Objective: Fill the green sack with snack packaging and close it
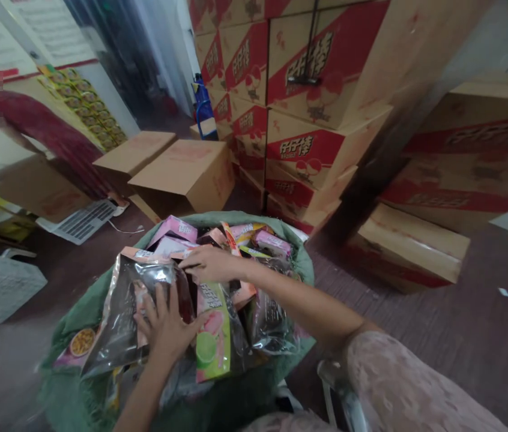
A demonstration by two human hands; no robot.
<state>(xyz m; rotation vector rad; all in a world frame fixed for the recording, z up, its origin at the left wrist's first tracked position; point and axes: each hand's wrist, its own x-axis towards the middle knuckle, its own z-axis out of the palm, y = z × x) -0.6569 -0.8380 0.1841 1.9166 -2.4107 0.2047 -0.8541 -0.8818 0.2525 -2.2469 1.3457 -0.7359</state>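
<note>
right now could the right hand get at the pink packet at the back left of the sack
Probably yes: the right hand lies on the pile just short of the pink packet, which sits on top with nothing over it.

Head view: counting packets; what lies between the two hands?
In the head view, a clear bag and a green packet lie between the left hand and right hand.

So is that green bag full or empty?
Full: snack packets pile up past the rim of the green bag, with the left hand and right hand resting on top.
</note>
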